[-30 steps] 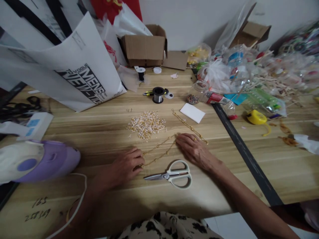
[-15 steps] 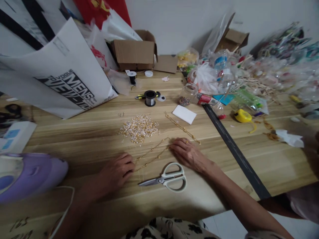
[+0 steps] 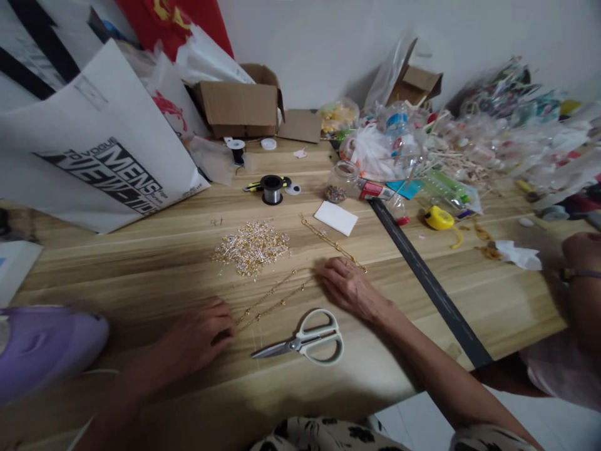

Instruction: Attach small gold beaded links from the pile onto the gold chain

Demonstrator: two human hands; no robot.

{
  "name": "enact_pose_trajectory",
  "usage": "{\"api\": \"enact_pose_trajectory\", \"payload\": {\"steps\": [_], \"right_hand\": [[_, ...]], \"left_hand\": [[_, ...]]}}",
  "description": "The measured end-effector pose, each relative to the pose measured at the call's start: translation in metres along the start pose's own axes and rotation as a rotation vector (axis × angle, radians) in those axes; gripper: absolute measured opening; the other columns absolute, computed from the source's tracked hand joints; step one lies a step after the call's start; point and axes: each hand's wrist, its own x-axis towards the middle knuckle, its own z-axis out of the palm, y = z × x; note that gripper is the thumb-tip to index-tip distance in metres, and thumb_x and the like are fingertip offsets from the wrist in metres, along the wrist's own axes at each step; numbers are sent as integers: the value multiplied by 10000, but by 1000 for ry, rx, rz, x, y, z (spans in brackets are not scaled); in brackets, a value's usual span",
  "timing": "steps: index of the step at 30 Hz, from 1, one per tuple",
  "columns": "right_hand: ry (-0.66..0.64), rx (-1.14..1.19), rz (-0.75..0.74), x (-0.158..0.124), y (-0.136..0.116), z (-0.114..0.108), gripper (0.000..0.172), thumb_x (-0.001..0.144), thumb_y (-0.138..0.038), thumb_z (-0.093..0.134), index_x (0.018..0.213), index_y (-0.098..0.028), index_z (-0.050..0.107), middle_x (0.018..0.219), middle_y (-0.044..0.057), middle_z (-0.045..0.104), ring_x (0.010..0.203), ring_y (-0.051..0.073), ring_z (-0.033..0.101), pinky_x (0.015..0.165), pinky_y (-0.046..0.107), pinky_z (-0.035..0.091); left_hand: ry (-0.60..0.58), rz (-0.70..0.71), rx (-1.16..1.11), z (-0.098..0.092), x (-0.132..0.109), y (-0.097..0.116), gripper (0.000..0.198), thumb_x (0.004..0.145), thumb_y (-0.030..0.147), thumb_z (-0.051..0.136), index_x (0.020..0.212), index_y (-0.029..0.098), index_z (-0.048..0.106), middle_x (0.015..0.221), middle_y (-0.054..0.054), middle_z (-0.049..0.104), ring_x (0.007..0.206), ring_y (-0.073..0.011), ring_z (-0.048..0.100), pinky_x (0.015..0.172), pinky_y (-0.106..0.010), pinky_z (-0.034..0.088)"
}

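"Across the middle of the frame, what do we have on the worktop [image 3: 178,263]?"

"We have a gold beaded chain [image 3: 283,303], laid in two slanting strands between our left hand [image 3: 206,329] and our right hand [image 3: 345,287]."

"Are we gripping it?"

"At its right end, our right fingers lie bent and close together, but we cannot tell whether they pinch it. Toward the lower left, our other fingers curl loosely right by its left end; whether they hold it, we cannot tell either."

"And around it?"

"Just below, we see scissors [image 3: 307,341] with pale handles, tips pointing left. Above lies a loose pile of small gold and silvery pieces [image 3: 252,248]. Just above our right hand, we see a second gold chain [image 3: 334,241] beside a white block [image 3: 335,217]."
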Motion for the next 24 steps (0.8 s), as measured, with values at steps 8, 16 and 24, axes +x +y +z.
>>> {"api": "enact_pose_trajectory", "payload": {"steps": [8,16,24], "right_hand": [[14,-24,4,1,-2,2,317,923,-184,393,1219,-188,508,961,101,549,902,203,499,789,369,451],[19,-59,-19,3,4,7,343,912,-153,393,1242,-164,486,1032,125,548,968,224,479,834,381,440],[20,-41,-49,4,-2,3,335,920,-170,396,1244,-145,476,1073,128,541,1004,221,460,872,383,433]], "left_hand": [[83,58,-1,5,16,13,258,888,162,379,918,175,634,940,-67,609,901,-196,516,814,-348,427],[197,183,275,31,32,28,527,842,125,415,1366,159,373,1427,-70,401,1352,-263,236,1072,-429,276],[203,167,380,36,30,23,490,884,295,438,1337,112,405,1436,-114,382,1346,-267,272,1062,-423,290]]}}
